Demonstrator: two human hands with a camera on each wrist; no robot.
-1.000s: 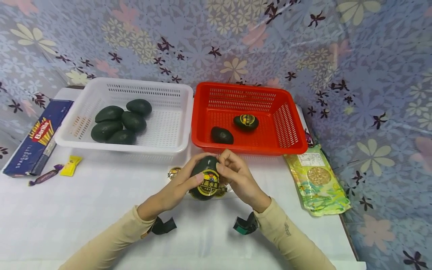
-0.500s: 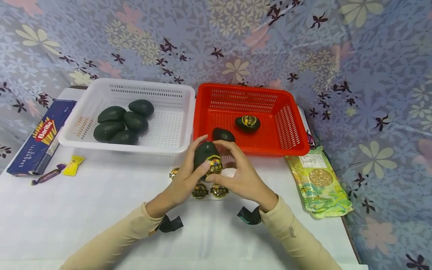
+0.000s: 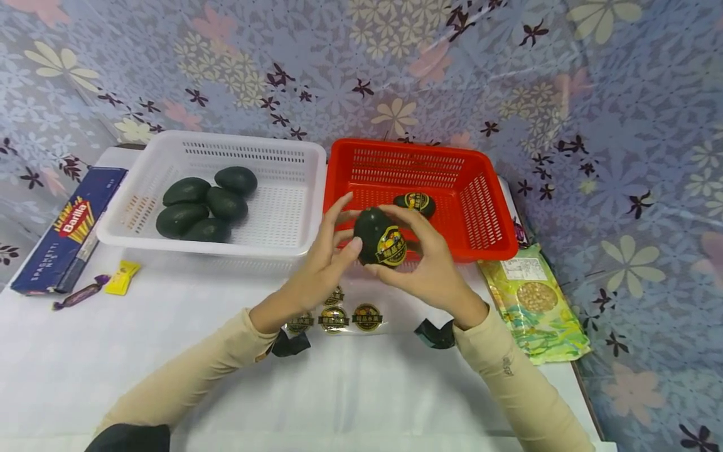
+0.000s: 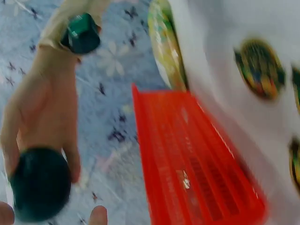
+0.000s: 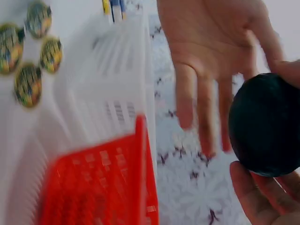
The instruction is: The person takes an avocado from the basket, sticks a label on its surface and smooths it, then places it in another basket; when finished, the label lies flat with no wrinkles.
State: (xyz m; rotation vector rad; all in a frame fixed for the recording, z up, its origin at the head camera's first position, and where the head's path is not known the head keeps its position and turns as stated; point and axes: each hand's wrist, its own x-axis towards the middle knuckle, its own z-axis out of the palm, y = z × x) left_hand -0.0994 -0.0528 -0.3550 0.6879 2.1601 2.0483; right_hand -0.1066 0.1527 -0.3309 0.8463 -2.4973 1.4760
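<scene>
A dark green avocado (image 3: 368, 229) with a round black-and-gold sticker (image 3: 391, 246) is held up over the front rim of the red basket (image 3: 491, 207). My right hand (image 3: 437, 270) grips it between thumb and fingers. On its other side my left hand (image 3: 310, 279) has its fingers extended, the thumb tip right at the fruit in the head view. In the right wrist view the left hand's fingers (image 5: 205, 112) are straight and spread beside the avocado (image 5: 265, 124). One stickered avocado (image 3: 416, 202) lies in the basket; the hands hide part of the basket floor.
Several plain avocados (image 3: 227, 202) lie in the white basket (image 3: 282, 245) at left. A clear sheet of round stickers (image 3: 367, 317) lies in front of me. A spaghetti box (image 3: 68, 232) and wrapped candies (image 3: 121, 277) are at left, a green-yellow bag (image 3: 536, 307) at right.
Both hands and the avocado have moved forward and right, from above the sticker sheet to the red basket. My left hand has loosened from the fruit, leaving it in the right hand.
</scene>
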